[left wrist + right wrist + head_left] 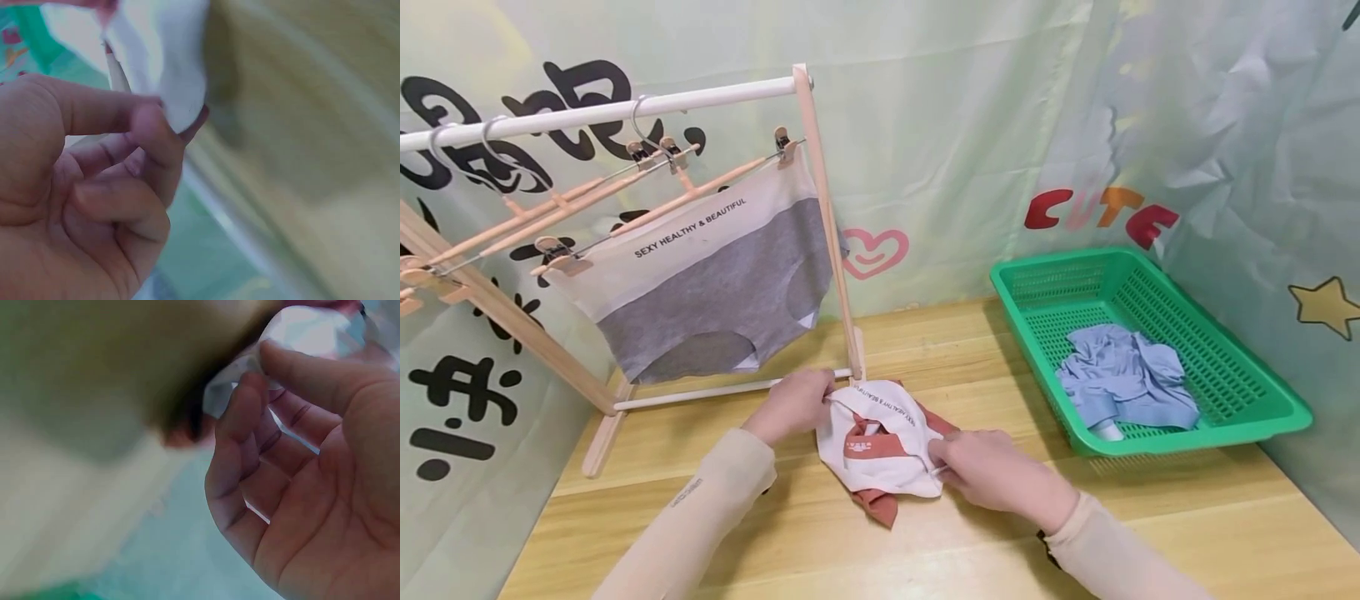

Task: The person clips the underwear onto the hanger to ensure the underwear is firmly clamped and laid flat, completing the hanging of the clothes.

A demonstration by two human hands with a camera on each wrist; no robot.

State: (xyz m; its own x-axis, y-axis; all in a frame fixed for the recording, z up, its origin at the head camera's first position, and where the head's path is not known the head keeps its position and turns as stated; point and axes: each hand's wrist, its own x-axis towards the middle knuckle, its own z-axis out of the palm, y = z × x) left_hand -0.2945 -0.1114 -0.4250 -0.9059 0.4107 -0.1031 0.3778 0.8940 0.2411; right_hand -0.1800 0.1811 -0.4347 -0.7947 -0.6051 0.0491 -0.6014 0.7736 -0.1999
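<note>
Both hands pinching — left hand [793, 406] has thumb and fingertips on the white edge of a white-and-rust garment [876, 447], right hand [988, 471] pinches white cloth on its opposite side. Garment lies bunched on the worktop [955, 550], between the hands, just in front of the rack's right foot; white band with dark lettering faces up, rust fabric shows in the middle and pokes out at the near edge and right side. Cream sleeves [718, 492] on both forearms.

Behind and to the left: wooden rack [825, 200] with white rails. Grey-and-white garment [715, 287] hangs from it, top corners clipped to a hanger [692, 193], lettering "SEXY HEALTHY & BEAUTIFUL". Two more clip hangers [557, 202] on the top rail, further left.

Right side: green basket [1195, 446], slatted, crumpled blue cloth [1127, 379] inside. Pale printed backdrop [940, 125] behind — pink heart, "CUTE" letters, star, black characters.

Wrist views blurry past the fingers.
</note>
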